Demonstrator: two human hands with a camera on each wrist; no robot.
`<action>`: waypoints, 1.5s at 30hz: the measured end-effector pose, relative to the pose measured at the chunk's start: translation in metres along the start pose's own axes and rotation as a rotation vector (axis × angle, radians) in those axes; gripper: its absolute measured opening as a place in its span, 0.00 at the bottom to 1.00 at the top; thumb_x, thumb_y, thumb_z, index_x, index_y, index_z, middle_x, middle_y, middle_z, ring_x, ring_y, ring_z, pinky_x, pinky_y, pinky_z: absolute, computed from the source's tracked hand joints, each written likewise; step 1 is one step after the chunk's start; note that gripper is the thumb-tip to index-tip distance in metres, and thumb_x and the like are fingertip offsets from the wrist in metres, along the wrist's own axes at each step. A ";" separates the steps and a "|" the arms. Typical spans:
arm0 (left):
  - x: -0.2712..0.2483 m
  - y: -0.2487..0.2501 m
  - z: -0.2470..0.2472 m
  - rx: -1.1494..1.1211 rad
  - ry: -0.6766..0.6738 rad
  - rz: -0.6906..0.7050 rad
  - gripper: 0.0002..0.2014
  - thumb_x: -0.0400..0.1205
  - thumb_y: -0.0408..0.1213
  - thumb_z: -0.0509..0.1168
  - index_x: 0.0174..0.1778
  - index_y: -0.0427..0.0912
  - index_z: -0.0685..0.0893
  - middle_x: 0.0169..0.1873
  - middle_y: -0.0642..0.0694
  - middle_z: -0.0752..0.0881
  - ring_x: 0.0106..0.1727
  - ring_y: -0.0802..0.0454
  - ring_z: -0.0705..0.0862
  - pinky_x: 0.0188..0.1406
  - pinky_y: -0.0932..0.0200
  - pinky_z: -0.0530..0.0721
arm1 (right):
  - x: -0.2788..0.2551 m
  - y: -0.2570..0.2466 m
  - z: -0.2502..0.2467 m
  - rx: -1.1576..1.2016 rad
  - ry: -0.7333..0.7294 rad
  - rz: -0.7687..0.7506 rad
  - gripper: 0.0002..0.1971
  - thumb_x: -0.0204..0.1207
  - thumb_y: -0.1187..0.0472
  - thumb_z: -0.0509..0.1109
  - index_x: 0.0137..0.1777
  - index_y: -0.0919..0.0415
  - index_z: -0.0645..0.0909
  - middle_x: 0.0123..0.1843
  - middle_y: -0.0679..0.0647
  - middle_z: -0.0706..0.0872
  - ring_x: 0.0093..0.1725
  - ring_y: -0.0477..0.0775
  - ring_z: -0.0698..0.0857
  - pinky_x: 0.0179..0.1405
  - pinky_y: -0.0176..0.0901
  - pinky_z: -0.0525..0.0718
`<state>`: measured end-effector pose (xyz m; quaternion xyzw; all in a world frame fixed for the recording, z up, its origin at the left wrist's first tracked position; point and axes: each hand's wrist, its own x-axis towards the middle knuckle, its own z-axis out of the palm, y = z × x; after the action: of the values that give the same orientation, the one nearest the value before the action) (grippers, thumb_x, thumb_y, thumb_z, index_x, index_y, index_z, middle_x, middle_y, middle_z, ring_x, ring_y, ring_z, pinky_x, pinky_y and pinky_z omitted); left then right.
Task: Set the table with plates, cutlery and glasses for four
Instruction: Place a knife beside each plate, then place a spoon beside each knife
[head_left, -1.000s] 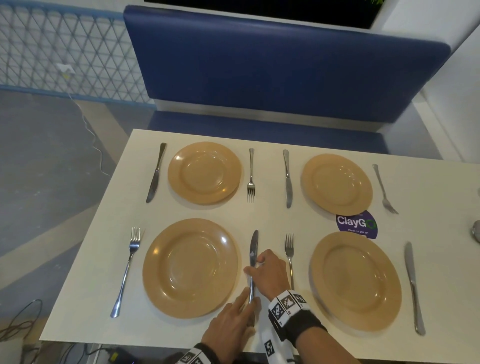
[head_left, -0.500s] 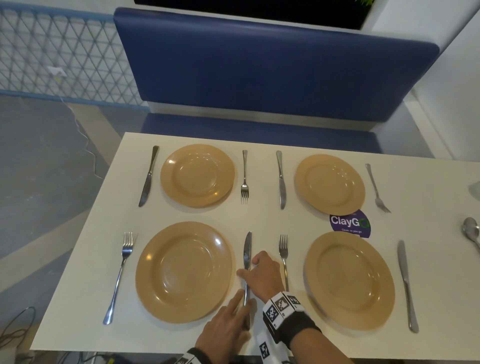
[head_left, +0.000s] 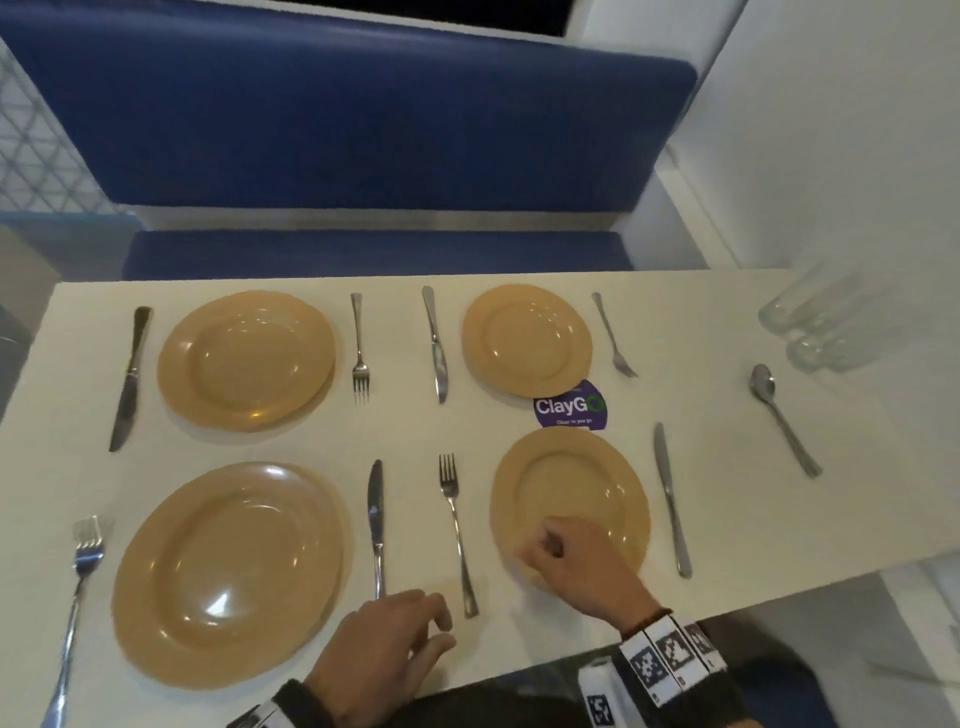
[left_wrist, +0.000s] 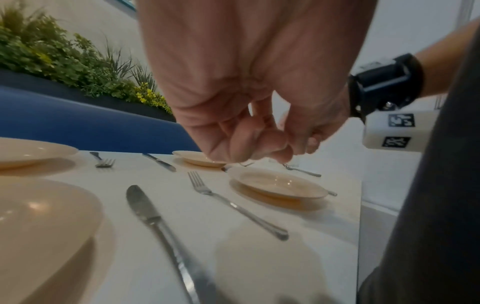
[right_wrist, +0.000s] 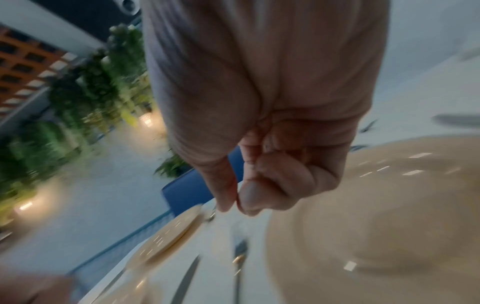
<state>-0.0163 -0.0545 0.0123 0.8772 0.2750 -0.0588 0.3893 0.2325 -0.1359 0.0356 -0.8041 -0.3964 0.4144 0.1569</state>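
we've let go of the near knife; left hand loose, right hand curled, empty. glasses still unplaced.

Four tan plates flanked by cutlery

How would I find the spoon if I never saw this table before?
Start at the white table and look to its far right side, past the four tan plates. The spoon lies alone below the clear glasses. It is the only piece of cutlery with a round bowl and with no plate beside it.
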 end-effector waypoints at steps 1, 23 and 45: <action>0.005 0.005 0.003 -0.009 0.005 -0.003 0.14 0.84 0.63 0.57 0.58 0.62 0.78 0.40 0.64 0.79 0.41 0.70 0.75 0.49 0.69 0.78 | -0.005 0.020 -0.019 0.001 0.054 0.052 0.16 0.79 0.49 0.72 0.33 0.53 0.73 0.32 0.44 0.77 0.32 0.40 0.75 0.36 0.31 0.75; 0.091 0.158 0.123 -0.284 0.209 -0.444 0.06 0.77 0.58 0.70 0.39 0.63 0.85 0.39 0.66 0.88 0.39 0.59 0.87 0.40 0.64 0.86 | 0.085 0.209 -0.102 -0.066 0.283 0.171 0.10 0.83 0.53 0.67 0.56 0.58 0.72 0.50 0.53 0.82 0.48 0.55 0.85 0.51 0.53 0.87; 0.121 0.156 0.115 -0.221 0.047 -0.357 0.07 0.78 0.60 0.70 0.40 0.65 0.82 0.43 0.78 0.83 0.43 0.65 0.85 0.48 0.66 0.85 | 0.071 0.245 -0.157 0.079 0.275 0.196 0.09 0.81 0.50 0.69 0.50 0.56 0.79 0.45 0.48 0.85 0.49 0.51 0.85 0.43 0.39 0.75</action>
<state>0.1804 -0.1689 -0.0043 0.7676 0.4400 -0.0758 0.4599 0.5051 -0.2254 -0.0502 -0.8812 -0.2743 0.3290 0.2001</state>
